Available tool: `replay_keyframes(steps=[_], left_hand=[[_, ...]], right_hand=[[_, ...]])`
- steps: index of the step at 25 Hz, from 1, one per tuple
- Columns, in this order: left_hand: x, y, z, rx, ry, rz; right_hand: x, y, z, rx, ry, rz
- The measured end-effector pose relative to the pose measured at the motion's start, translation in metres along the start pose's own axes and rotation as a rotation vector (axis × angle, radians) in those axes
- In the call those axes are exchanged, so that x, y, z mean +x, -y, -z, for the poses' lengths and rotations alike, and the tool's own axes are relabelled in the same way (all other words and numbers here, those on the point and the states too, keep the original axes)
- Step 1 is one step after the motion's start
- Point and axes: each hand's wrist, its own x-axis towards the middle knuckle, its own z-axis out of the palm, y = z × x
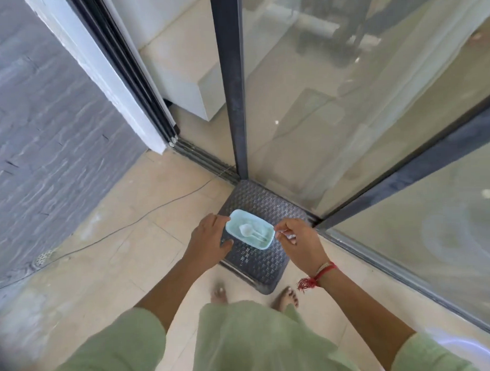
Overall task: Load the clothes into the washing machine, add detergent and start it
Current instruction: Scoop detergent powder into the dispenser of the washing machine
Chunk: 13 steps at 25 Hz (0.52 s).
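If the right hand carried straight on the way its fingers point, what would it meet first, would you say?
Most likely the container: the right hand points left at its near rim, fingertips pinching something small and white right beside it.

Spoon in tub above mat, between both hands

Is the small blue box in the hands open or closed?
Open. The blue box has no lid on it, and a white spoon lies inside. The left hand holds its side.
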Motion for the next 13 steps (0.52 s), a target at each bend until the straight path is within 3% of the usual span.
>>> replay_keyframes(steps=[3, 9, 13], left_hand=[[0.035, 0.024, -0.028, 0.086, 0.144, -0.088], [0.112, 0.072, -0.078, 0.42, 0.411, -0.287], [0.139, 0.083, -0.104, 0.613, 0.449, -0.428]], right_hand=[[0.027, -0.017, -0.036, -0.016, 0.063, -0.041], [0.076, -0.077, -0.115, -0.148, 0.017, -0.23], [0.088, -0.101, -0.154, -0.279, 0.017, -0.301]])
